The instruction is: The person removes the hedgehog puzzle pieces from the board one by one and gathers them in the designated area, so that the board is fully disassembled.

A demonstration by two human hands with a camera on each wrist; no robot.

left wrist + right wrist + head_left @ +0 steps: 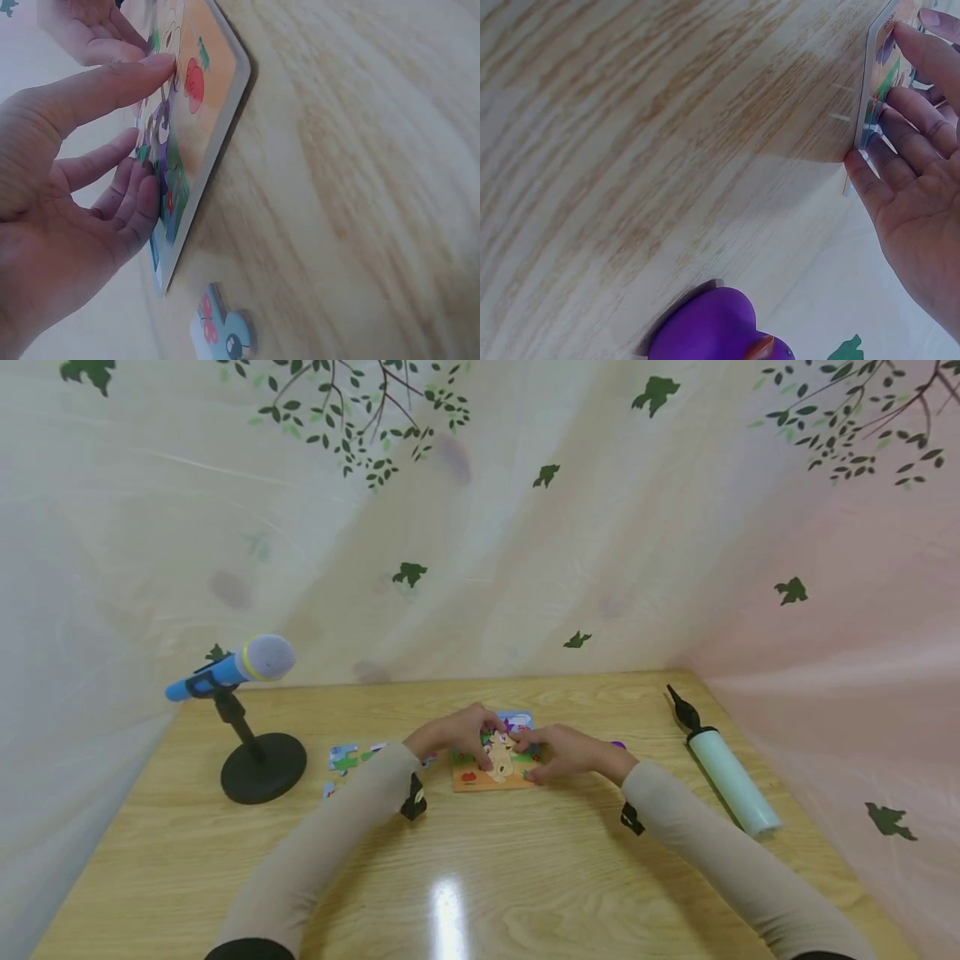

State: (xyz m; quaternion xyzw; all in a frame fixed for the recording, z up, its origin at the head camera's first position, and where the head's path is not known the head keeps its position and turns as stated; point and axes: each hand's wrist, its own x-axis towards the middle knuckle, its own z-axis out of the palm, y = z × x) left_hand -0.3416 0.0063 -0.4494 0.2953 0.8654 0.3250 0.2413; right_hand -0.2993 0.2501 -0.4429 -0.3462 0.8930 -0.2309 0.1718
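Note:
A jigsaw puzzle board (472, 782) with an orange lower part and a cartoon animal in its middle lies flat on the table. From the left, my left hand (467, 735) reaches over it; in the left wrist view the thumb (154, 71) and fingertips touch the picture. On the other side is my right hand (564, 752), its fingers spread, with the thumb (922, 52) on the picture and other fingertips at the board's edge. Both hands cover part of the picture. Loose puzzle pieces (343, 757) lie left of the board, partly behind the left forearm.
At the left a blue toy microphone (247, 666) rests on a black stand (264, 768). A light-green hand pump (733, 779) with a black nozzle lies at the right. Near the right wrist sits a purple rubber duck (705, 328). A printed curtain (487, 568) hangs behind the table.

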